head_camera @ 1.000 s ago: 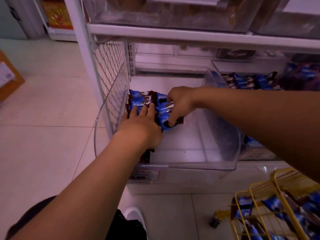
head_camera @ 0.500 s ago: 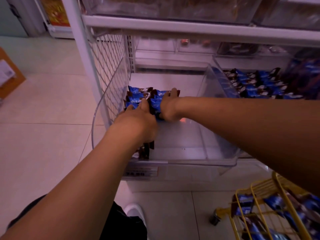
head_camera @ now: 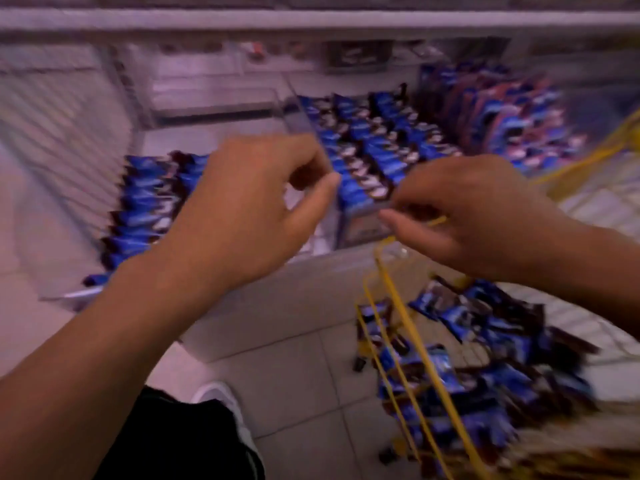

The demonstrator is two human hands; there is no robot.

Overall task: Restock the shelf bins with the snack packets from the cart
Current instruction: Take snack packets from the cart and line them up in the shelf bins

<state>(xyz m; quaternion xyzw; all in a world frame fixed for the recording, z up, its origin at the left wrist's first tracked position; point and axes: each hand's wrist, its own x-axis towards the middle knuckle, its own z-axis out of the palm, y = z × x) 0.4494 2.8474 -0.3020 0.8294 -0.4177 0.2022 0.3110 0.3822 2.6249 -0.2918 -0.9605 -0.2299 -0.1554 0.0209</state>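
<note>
The view is motion-blurred. A row of blue snack packets (head_camera: 145, 202) stands along the left side of the clear shelf bin (head_camera: 197, 138). My left hand (head_camera: 249, 209) hovers in front of that bin, fingers loosely curled, holding nothing. My right hand (head_camera: 467, 213) hangs over the top corner of the yellow wire cart (head_camera: 398, 306), fingers also loosely curled and empty. More blue packets (head_camera: 485, 341) lie piled in the cart at lower right.
The neighbouring bin holds tight rows of blue packets (head_camera: 367, 150), and another packed bin (head_camera: 512, 126) sits further right. A white shelf board (head_camera: 311, 20) runs overhead. Tiled floor and my white shoe (head_camera: 221, 400) are below.
Both hands have pulled back out of the left bin and let go of the packets. The view has swung right and down, bringing the cart and its packets into sight.
</note>
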